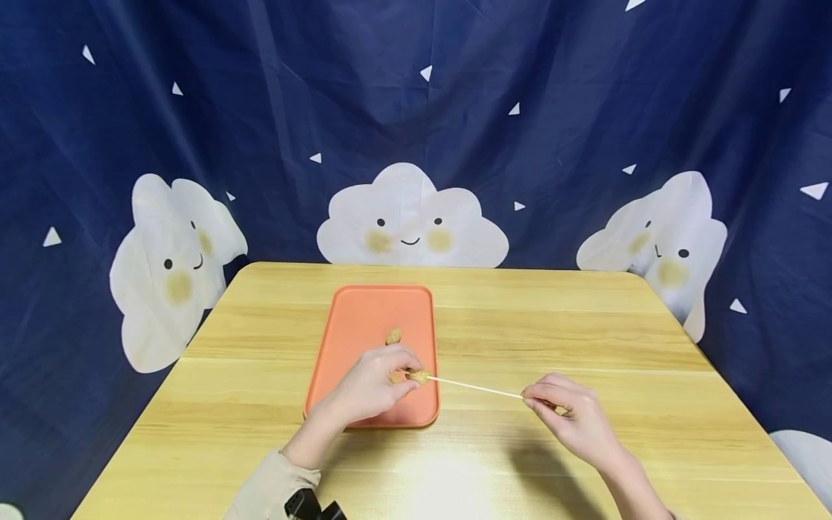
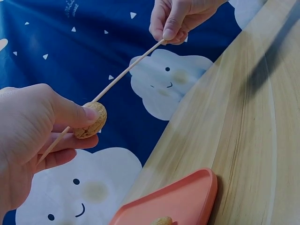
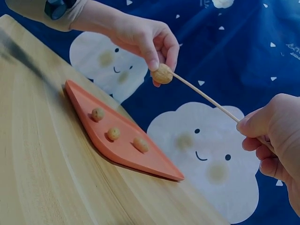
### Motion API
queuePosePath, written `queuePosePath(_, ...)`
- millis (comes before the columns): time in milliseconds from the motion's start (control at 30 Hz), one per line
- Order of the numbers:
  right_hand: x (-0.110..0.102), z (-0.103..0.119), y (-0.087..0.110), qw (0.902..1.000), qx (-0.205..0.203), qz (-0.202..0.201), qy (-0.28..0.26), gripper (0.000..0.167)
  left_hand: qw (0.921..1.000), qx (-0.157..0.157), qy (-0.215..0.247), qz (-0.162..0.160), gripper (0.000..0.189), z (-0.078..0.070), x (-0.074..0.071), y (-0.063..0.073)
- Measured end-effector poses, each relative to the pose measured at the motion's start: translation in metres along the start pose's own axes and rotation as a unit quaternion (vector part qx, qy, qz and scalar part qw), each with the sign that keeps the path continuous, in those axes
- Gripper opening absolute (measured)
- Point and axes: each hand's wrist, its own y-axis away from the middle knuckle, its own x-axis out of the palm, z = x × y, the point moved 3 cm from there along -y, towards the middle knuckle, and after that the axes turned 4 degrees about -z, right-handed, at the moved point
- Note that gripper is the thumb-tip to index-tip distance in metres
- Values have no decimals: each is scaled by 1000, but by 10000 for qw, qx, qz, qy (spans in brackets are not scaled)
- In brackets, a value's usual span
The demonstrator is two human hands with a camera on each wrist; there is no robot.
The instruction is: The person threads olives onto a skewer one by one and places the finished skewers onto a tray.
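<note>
Dark blue cloth printed with smiling white clouds (image 1: 411,220) hangs behind the pale wooden table (image 1: 585,339) where I sit. On it, at about eleven o'clock from my hands, lies an orange tray (image 1: 364,318), long side running away from me.

My left hand (image 1: 372,386) hovers over the near right corner of the tray. Its thumb and forefinger pinch a small round tan ball (image 2: 91,120), the other fingers curled loosely beneath. A thin pale wooden skewer (image 1: 477,388) passes through that ball; in the left wrist view the stick comes out on the far side and runs along under my fingers (image 2: 70,115).

My right hand (image 1: 572,415) is off the tray at three o'clock from the left one, above bare wood. Its thumb and forefinger pinch the other end of the skewer, the remaining fingers folded in toward the palm. The stick runs nearly level between the two hands, clear of the table.

Three more tan balls (image 3: 114,134) lie in a loose row on the tray in the right wrist view, apart from each other. From the head view I see only one of them clearly, at twelve o'clock from my left hand.
</note>
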Motion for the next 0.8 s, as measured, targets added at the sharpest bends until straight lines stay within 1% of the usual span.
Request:
queuePosePath(133, 0, 1, -1, 10000, 54, 29, 36, 35, 9999, 130, -25, -7, 16, 0, 1, -1)
queuePosePath(200, 1, 1, -1, 9999, 77, 57, 38, 34, 9999, 156, -37, 40, 16, 0, 2, -1)
queuePosePath(467, 3, 0, -1, 9999, 50, 104, 63, 31, 9987, -62, -315, 396, 17, -2, 3, -2)
queuePosePath(667, 2, -2, 0, 9995, 253, 138, 99, 30, 9987, -123, -178, 459, 19, -3, 5, -3)
queuePosePath(800, 1, -4, 1, 9994, 286, 153, 132, 31, 9991, -49, -131, 405, 18, -2, 7, -4)
